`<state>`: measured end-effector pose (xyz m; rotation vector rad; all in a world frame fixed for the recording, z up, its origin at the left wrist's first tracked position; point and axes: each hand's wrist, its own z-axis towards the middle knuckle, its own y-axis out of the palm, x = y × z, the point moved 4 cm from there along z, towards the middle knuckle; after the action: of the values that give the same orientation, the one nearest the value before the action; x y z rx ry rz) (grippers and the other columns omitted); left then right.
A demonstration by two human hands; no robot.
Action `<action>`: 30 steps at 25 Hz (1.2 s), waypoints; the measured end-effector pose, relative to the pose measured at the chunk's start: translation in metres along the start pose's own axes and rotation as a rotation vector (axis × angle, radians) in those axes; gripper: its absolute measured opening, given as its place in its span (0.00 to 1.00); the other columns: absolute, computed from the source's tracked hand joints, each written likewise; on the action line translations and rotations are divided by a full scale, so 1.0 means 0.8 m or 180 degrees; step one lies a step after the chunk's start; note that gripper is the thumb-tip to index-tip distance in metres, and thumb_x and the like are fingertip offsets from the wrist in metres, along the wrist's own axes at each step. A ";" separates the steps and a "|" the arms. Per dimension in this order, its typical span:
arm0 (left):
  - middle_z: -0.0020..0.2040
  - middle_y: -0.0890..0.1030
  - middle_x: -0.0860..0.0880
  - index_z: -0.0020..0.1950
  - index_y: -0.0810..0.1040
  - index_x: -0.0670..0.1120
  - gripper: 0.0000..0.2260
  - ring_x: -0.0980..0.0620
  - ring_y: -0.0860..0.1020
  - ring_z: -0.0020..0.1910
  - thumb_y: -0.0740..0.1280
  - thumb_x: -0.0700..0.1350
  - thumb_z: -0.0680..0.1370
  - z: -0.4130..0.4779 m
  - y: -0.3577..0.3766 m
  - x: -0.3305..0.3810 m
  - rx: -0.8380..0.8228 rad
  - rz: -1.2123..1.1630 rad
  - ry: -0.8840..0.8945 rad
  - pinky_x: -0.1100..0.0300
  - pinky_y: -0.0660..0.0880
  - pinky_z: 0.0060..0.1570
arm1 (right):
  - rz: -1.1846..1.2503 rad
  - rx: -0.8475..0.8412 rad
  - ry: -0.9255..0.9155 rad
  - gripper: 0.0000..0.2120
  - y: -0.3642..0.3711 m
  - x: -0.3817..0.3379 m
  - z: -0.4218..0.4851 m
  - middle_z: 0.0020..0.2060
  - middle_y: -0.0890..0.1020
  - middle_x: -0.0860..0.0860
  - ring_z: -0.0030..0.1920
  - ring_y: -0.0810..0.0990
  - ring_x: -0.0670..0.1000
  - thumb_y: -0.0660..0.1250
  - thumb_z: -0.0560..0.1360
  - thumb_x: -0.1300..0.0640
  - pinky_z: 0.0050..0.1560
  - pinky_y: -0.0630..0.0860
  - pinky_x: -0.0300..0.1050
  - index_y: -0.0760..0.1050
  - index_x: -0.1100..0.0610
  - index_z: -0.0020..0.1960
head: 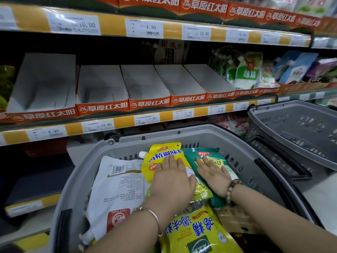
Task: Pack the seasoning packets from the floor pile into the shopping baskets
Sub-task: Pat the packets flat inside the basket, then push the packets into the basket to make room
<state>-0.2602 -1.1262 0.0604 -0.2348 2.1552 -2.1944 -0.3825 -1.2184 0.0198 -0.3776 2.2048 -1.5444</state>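
Pressing down on packets with both hands here, inside the near grey basket (182, 130). The left hand (171, 175) lies flat on a yellow spouted packet (164, 154), fingers (172, 160) straight and close together, gripping nothing, just palm on plastic. The right hand (214, 173) does the same on a green packet (190, 157) just beside it at 3 o'clock, fingers spread a bit, also holding nothing. The two packets overlap near the basket's far wall, around 12 o'clock in the tub.

At 9 o'clock in the same basket a big white packet (118, 189) lies back-side up, barcode showing. At 6 o'clock, under the forearms, sits another yellow packet (198, 232) with its blue lettering upside down. A thin bangle (155, 216) is on the left wrist, a bead bracelet (232, 189) on the right.

A second grey basket (291, 115) sits at 2 o'clock, close beside the first; can't tell what's in it. Behind both runs a shelf with a row of white cardboard trays (145, 84) at 11 to 12 o'clock, price tags (151, 27) along the edges, and white-green bags (248, 73) at 1 o'clock.
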 end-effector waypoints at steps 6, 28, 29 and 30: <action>0.78 0.51 0.41 0.78 0.50 0.44 0.29 0.45 0.50 0.77 0.44 0.58 0.81 -0.017 0.007 -0.006 0.0309 -0.0170 -0.0031 0.48 0.49 0.74 | -0.0430 0.0009 -0.0094 0.27 0.002 -0.006 -0.014 0.75 0.36 0.52 0.75 0.38 0.53 0.45 0.80 0.50 0.72 0.41 0.58 0.39 0.48 0.76; 0.67 0.73 0.55 0.68 0.70 0.56 0.19 0.53 0.72 0.64 0.64 0.52 0.76 -0.304 -0.112 -0.301 0.1106 -0.1487 -0.1291 0.57 0.71 0.59 | 0.0415 0.0919 -0.2024 0.26 -0.046 -0.396 -0.134 0.69 0.68 0.51 0.67 0.69 0.53 0.61 0.76 0.44 0.64 0.67 0.46 0.62 0.48 0.72; 0.67 0.73 0.55 0.68 0.70 0.55 0.19 0.53 0.72 0.64 0.64 0.51 0.77 -0.332 -0.109 -0.324 0.1162 -0.1454 -0.1433 0.58 0.70 0.58 | 0.0391 0.0828 -0.2177 0.26 -0.033 -0.430 -0.142 0.69 0.68 0.51 0.67 0.69 0.53 0.60 0.76 0.44 0.64 0.67 0.46 0.62 0.48 0.72; 0.66 0.74 0.54 0.68 0.70 0.55 0.19 0.53 0.73 0.63 0.64 0.51 0.77 -0.360 -0.106 -0.345 0.1229 -0.1431 -0.1583 0.59 0.70 0.56 | 0.0381 0.0747 -0.2307 0.26 -0.019 -0.461 -0.150 0.69 0.68 0.51 0.66 0.69 0.52 0.60 0.76 0.44 0.63 0.67 0.45 0.62 0.48 0.72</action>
<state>-0.0246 -0.7987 0.1222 -1.1866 1.4863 -2.3627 -0.1183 -0.9590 0.1364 -0.6029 1.4483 -1.3054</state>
